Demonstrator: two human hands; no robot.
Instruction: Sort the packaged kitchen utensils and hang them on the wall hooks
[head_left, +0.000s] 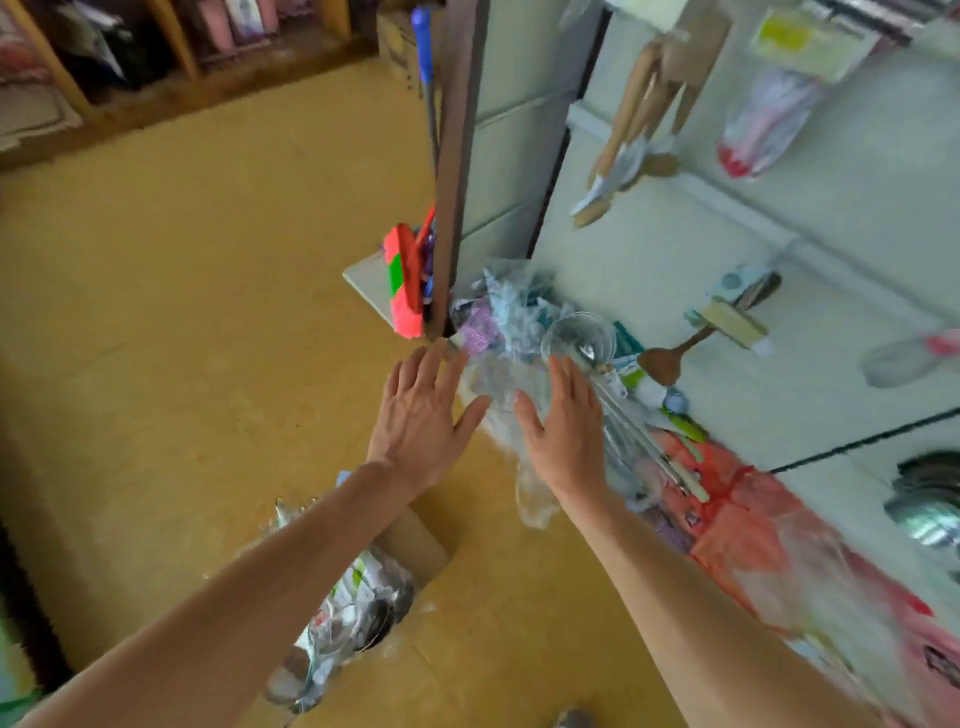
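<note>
A heap of packaged utensils (524, 322) in clear plastic lies at the foot of the pale wall panel (675, 249). A metal ladle (584, 343) in a clear bag tops the heap, its long handle running down to the right. My left hand (421, 410) hovers with straight spread fingers at the heap's left edge. My right hand (563, 421) is flat with straight fingers over a clear bag just below the ladle bowl. Neither hand grips anything. Wooden spoons (639, 119) and a wooden spatula (670, 358) hang on the wall hooks.
A cardboard box (415, 545) with more bagged utensils (343, 618) sits on the yellow floor under my left forearm. Red-orange bags (737, 525) lie along the wall's base. A red brush (405, 280) leans by a brown post. Metal bowls (924, 504) hang at far right.
</note>
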